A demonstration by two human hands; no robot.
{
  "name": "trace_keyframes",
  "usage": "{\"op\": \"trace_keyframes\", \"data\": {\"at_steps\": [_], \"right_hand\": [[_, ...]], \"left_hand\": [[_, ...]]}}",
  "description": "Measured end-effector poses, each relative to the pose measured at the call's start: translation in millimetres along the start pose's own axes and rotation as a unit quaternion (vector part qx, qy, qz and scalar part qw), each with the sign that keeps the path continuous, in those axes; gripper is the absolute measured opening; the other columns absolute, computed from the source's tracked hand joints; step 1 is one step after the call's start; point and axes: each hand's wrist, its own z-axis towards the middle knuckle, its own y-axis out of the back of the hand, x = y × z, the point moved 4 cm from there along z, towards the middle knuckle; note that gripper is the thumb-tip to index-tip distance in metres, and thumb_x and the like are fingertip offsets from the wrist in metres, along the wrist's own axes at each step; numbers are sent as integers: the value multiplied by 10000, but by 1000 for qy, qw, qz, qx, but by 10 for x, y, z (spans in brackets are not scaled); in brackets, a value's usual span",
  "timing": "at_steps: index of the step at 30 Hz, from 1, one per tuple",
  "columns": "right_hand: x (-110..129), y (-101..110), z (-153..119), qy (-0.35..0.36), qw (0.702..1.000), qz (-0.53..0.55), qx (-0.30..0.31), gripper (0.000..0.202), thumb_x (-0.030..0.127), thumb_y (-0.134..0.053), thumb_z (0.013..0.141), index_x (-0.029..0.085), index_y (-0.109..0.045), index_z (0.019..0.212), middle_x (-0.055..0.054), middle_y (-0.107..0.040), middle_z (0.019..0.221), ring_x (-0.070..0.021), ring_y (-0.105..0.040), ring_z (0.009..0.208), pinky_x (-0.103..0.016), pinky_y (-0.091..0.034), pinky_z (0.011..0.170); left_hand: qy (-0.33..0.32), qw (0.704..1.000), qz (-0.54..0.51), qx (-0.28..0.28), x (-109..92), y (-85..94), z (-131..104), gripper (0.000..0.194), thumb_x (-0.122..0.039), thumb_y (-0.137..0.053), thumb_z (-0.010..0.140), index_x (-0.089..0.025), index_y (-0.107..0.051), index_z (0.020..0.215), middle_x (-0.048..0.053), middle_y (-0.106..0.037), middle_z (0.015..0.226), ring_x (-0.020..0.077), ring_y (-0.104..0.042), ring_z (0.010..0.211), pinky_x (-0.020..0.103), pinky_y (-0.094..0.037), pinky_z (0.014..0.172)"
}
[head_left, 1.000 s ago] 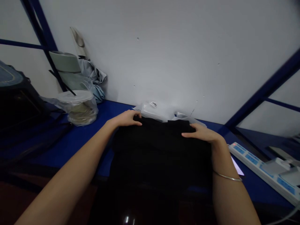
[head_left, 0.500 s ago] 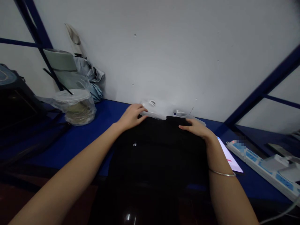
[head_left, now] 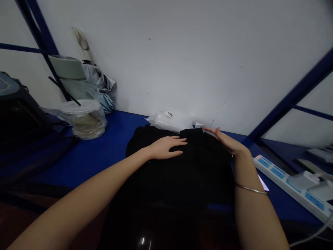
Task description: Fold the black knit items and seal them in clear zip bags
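A black garment (head_left: 192, 173) lies spread over the front of the blue tabletop, with a folded strip of its cloth along the far edge. My left hand (head_left: 166, 147) rests flat on the cloth, fingers stretched out to the right and the thumb apart. At the garment's far right edge is my right hand (head_left: 225, 139), its fingers straight and pointing left, with its edge by the cloth. Neither hand grips anything. Behind the garment, a clear plastic bag (head_left: 169, 119) with a printed label lies against the wall.
To the left stand a lidded tub in a plastic bag (head_left: 88, 121), a pale green container (head_left: 69, 69) and a folded umbrella (head_left: 100, 80). A white power strip (head_left: 283, 177) with plugs and a partly covered lit phone (head_left: 262, 182) lie at the right on the blue table (head_left: 111, 132).
My left hand has moved from the garment's far left edge toward me and right, onto its middle. My right hand has turned on its edge, fingers straightened.
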Motion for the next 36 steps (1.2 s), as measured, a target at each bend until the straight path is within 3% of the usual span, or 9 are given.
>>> {"op": "trace_keyframes", "data": {"at_steps": [3, 8, 11, 14, 18, 22, 26, 29, 36], "right_hand": [[148, 5, -52, 57, 991, 111, -39, 767, 743, -81, 719, 312, -178, 1345, -62, -512, 1248, -216, -539, 1064, -390, -461, 844], [307, -41, -24, 122, 980, 101, -121, 829, 715, 95, 700, 279, -174, 1352, -66, -451, 1305, -218, -511, 1103, -362, -464, 800], [397, -204, 62, 155, 972, 133, -112, 776, 680, 36, 751, 250, -196, 1354, -91, -493, 1260, -221, -518, 1083, -368, -453, 803], [491, -480, 144, 187, 970, 145, -57, 645, 614, -160, 814, 240, -304, 1319, -106, -556, 1176, -220, -558, 976, -373, -454, 776], [569, -859, 187, 239, 970, -30, -31, 462, 347, -503, 750, 274, -472, 1205, -54, -448, 1290, -145, -558, 788, -324, -459, 728], [578, -987, 197, 281, 944, -105, -136, 413, 229, -498, 716, 254, -528, 1127, -56, -435, 1264, -108, -537, 702, -295, -462, 664], [493, -877, 201, 237, 919, -98, -299, 264, 306, -448, 768, 194, -566, 976, -83, -524, 1046, -143, -541, 736, -291, -457, 646], [365, -752, 166, 133, 899, -128, -397, 326, 457, -421, 776, 179, -546, 890, -72, -550, 854, -177, -529, 730, -325, -442, 680], [147, -610, 72, -38, 909, -229, -347, 586, 717, -245, 714, 219, -500, 892, -41, -551, 613, -244, -573, 645, -377, -421, 610]], "left_hand": [[5, 1000, -16, -5, -6, -1, 3, 455, -440, -383, 851, -284, -373, 1277, -16, -337, 1380, 202, -304, 1262, 371, -259, 1023], [10, 998, -58, -17, -16, -8, -7, 456, -422, -425, 833, -278, -391, 1265, 2, -357, 1369, 208, -309, 1258, 382, -247, 1022], [42, 988, -145, -37, 31, 1, 14, 456, -429, -442, 823, -248, -422, 1241, 23, -408, 1336, 201, -339, 1239, 365, -245, 1026], [110, 939, -314, -91, 139, 43, 39, 451, -451, -278, 876, -174, -484, 1165, 63, -515, 1233, 183, -463, 1132, 332, -319, 981], [179, 858, -445, -186, 257, 156, -2, 550, -508, -155, 871, -136, -491, 1096, 96, -573, 1118, 194, -534, 1026, 339, -398, 894], [131, 915, -338, -178, 243, 262, -47, 415, -444, -545, 741, -181, -494, 1059, 65, -545, 1126, 197, -476, 1085, 328, -340, 947], [130, 939, -285, -145, 353, 216, -65, 362, -280, -567, 728, -187, -461, 1062, 47, -562, 988, 168, -531, 945, 312, -403, 839], [175, 944, -230, -158, 449, 185, -93, 347, -203, -541, 718, -193, -437, 1048, 2, -539, 792, 136, -538, 713, 273, -426, 670], [160, 970, 1, -184, 288, 286, -153, 221, -199, -490, 740, -225, -497, 959, 8, -542, 837, 150, -512, 720, 263, -383, 634]]}}
